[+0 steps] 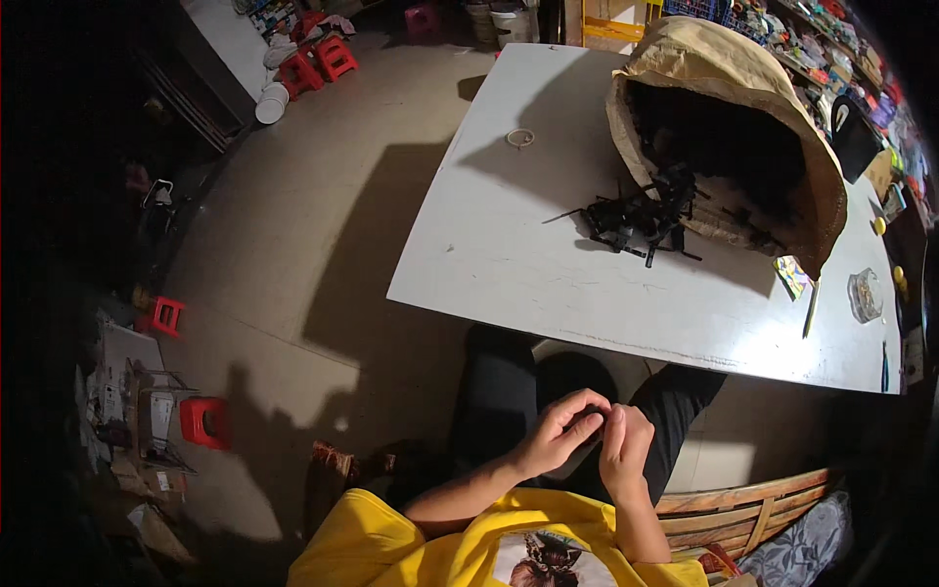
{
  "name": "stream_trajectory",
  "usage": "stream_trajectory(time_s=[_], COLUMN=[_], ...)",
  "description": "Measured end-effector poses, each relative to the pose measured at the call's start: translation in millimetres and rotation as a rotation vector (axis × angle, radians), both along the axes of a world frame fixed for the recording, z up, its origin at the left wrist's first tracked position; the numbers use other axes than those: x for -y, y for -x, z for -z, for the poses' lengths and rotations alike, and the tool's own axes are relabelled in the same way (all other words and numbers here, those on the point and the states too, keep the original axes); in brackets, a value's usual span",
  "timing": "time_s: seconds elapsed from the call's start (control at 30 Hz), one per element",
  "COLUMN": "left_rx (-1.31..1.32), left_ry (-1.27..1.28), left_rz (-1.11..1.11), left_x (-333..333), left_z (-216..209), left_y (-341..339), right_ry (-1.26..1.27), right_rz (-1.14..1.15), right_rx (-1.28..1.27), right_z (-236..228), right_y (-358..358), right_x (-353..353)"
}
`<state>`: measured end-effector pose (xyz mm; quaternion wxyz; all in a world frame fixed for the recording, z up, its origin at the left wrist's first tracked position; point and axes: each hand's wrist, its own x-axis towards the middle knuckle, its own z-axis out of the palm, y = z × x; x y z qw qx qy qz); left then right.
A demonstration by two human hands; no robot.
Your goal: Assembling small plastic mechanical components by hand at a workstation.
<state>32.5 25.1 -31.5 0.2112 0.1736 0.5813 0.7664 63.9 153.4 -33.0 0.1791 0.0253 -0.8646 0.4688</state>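
Observation:
Above my lap, just off the table's front edge, my left hand and my right hand meet at the fingertips. Both are closed in a pinch. A bit of something dark shows between the left fingers, too small and hidden to name. On the white table lies a loose heap of small black plastic-looking pieces. The heap spills from the mouth of a large tan sack lying on its side, its dark inside holding more black pieces.
A pale ring lies far left on the table. Toward its right end are a glass ashtray-like dish, a pen-like stick and a colourful packet. A wooden slatted bench is beside me. Red stools stand on the floor at left.

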Motion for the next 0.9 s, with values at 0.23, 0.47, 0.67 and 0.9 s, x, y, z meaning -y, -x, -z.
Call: stream_trajectory(time_s=[0.23,0.47,0.67,0.9], left_rx=[-0.355,-0.744,-0.777,0.03], left_ry=[0.005,0.483,0.461,-0.011], left_rz=[-0.056,-0.234,-0.313,0.056], left_x=[6,3,-2,12], left_z=[0,-10,-18,5], left_y=[0,-1,6,14], right_ry=[0.042,0.177,0.356,0.969], right_rz=[-0.074,-0.011,0.143,-0.071], right_rx=[-0.038,0.203,0.181,0.384], right_z=[-14,-36,-2,1], right_y=[-7,-13,-4,3], right_x=[6,3,-19,-22])
